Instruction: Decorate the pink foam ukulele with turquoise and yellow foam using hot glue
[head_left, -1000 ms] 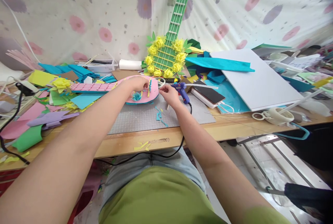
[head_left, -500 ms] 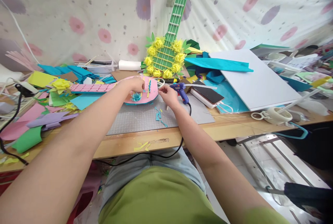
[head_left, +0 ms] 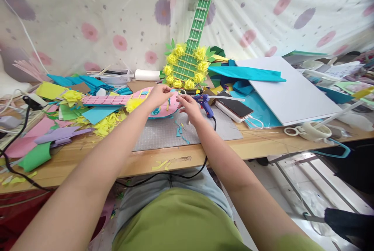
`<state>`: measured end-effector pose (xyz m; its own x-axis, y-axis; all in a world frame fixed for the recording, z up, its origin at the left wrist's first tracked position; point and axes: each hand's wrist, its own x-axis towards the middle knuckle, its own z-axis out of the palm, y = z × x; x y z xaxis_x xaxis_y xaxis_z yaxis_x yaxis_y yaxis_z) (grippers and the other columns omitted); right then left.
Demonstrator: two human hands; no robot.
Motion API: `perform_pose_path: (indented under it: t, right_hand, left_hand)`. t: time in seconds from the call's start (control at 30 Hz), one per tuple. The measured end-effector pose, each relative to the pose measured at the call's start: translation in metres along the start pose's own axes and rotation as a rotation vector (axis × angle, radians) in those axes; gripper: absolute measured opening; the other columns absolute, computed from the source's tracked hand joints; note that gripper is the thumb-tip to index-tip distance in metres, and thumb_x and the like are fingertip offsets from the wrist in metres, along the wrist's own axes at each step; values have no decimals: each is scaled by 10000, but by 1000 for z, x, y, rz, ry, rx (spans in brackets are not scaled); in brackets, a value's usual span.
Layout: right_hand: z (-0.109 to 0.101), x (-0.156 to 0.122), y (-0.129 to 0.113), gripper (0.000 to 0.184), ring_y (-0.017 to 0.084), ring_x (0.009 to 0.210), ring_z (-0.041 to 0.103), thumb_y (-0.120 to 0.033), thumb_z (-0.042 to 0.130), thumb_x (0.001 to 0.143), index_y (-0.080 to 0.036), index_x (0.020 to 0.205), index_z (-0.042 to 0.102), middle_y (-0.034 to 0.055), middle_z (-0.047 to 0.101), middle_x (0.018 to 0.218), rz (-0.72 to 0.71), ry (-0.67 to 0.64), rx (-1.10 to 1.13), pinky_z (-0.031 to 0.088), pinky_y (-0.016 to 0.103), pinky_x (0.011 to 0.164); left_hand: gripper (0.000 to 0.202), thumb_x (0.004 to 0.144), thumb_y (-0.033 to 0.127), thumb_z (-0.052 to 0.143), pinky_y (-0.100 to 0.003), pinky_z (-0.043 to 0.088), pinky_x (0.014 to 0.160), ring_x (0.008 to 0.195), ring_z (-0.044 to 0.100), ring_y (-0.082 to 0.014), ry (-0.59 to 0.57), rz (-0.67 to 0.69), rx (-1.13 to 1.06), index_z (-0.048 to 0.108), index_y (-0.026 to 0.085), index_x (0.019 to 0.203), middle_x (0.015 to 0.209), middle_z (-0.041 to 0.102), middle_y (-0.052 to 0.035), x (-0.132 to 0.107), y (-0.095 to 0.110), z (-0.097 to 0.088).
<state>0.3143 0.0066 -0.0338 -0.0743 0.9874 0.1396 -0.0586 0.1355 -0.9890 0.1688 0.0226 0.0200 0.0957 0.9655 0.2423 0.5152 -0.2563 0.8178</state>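
Note:
A pink paper guitar (head_left: 173,106) with a blue edge lies flat on the grey cutting mat (head_left: 152,138), its neck pointing left. Yellow and blue paper flowers decorate it. Over its body my left hand (head_left: 159,95) is closed in a pinch; a small bluish bit shows by the fingertips, too small to name. Facing it at the guitar's right end is my right hand (head_left: 189,107), fingers bent together around something I cannot make out. The fingertips of both hands are close to each other. A blue glue gun (head_left: 205,105) lies just right of my right hand.
A green paper guitar (head_left: 187,62) with yellow flowers leans against the curtain. At right are a phone (head_left: 238,105) on a white power bank, a white board (head_left: 288,91) and a cup (head_left: 314,131). Paper scraps (head_left: 62,134) cover the left side. The black cord (head_left: 172,174) hangs along the front edge.
My left hand has moved right and up from the guitar's middle towards my right hand. The yellow flower on the guitar's body now shows beside my left forearm. The view has shifted slightly.

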Motion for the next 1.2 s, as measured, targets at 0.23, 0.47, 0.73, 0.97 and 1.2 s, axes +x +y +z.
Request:
perform_pose_path:
  t: [0.23,0.47,0.73,0.97,1.2]
  right_hand:
    - [-4,-4,-5,313,61,579,529,-508,595,724,-203,766,540,-29,543,682,58,-83,154,420,161,491]
    - [-10,-2,0,293,59,518,482,-390,726,589,-188,699,545,-51,542,632,47,-117,45,412,195,487]
    - [-14,1,2,243,50,478,446,-347,712,587,-189,667,546,-64,520,586,-25,-76,0,387,201,472]
    - [-18,0,1,300,82,542,523,-321,738,556,-187,788,604,-34,607,638,-46,-236,-46,424,209,494]
    - [-21,-2,1,266,104,605,561,-274,689,609,-183,839,592,-18,632,662,-111,-284,-178,434,222,540]
  left_hand:
    - [76,778,195,584,-216,420,440,515,536,-95,134,-193,-433,513,183,753,624,545,23,-41,6,54]
    - [138,808,179,543,-217,493,485,515,562,-79,271,-236,-580,410,216,811,675,539,47,-50,-10,81]
    - [216,752,123,579,-228,516,462,595,612,-92,201,-184,-597,425,210,875,935,581,-21,-70,-15,81]
    - [204,814,356,557,-237,508,470,555,565,-94,329,-142,-471,596,205,945,846,606,-26,-71,-25,74]
    - [216,776,320,578,-242,477,426,507,541,-101,359,-127,-404,683,168,888,756,619,-18,-71,-29,73]
